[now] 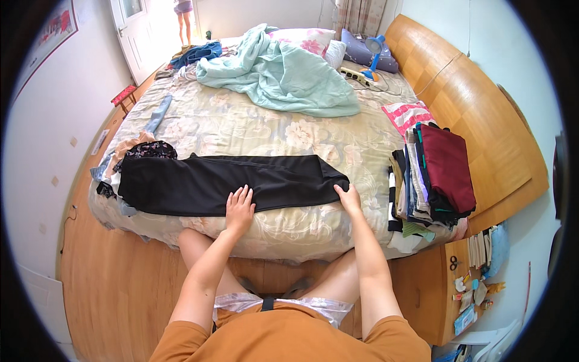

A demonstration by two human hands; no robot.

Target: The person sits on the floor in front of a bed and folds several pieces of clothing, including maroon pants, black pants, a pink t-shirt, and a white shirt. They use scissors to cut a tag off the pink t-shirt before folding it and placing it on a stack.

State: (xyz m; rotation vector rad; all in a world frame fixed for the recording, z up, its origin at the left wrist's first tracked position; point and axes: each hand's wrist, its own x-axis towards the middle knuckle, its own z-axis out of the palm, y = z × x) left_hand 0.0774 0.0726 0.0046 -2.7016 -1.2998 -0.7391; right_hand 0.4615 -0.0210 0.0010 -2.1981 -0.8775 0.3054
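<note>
A pair of black trousers (241, 181), folded lengthwise, lies stretched across the near side of the bed. My left hand (240, 210) rests on their near edge at the middle, fingers extended and flat on the cloth. At the right end, my right hand (348, 199) pinches the near corner of the legs, thumb on top and the other fingers mostly hidden. Beyond the trousers' left end are crumpled clothes, among them a dark flowered garment (158, 148). To the right of my right hand stands a tall stack of folded clothes, topped by a dark red garment (446, 164).
A pale green quilt (283, 78) lies heaped toward the far side. Near the wooden headboard (476, 114) are a blue lamp (374, 51) and a power strip (356, 76). A cluttered bedside cabinet (447, 289) adjoins the bed at right. Another person's legs (184, 27) show by the door.
</note>
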